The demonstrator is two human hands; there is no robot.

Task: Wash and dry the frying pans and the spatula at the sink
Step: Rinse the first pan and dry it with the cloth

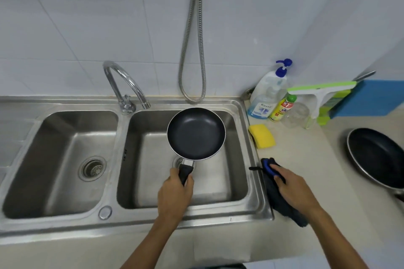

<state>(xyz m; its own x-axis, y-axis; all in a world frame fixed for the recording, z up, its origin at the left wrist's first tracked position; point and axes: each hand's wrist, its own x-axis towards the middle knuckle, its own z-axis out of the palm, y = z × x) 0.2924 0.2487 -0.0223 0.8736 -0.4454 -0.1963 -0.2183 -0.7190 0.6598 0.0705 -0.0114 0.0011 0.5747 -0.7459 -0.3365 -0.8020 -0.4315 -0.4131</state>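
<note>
The left hand [175,194] has its grip clenched round the black handle of a small frying pan [196,133]. The pan is round with a matte dark nonstick inside and a thin bright metal rim, and it's held level above the right basin of the brushed stainless double sink [253,181]. The right hand [291,191] sits at the sink's right rim, its grip curled onto a bunched dark blue cloth [290,212]. A blue-and-black piece [263,167] pokes out by the fingertips, could be the spatula's handle, hard to say at this angle. A large frying pan [376,157], same dark coating, lies on the pale surface [323,155] well off to the right. A chunky yellow sponge [262,136] lies just beside the sink. Behind it stand a clear pump bottle [267,94] and a green-and-white squeegee [321,91]. A curved chrome faucet [122,81] arches over the divider.
</note>
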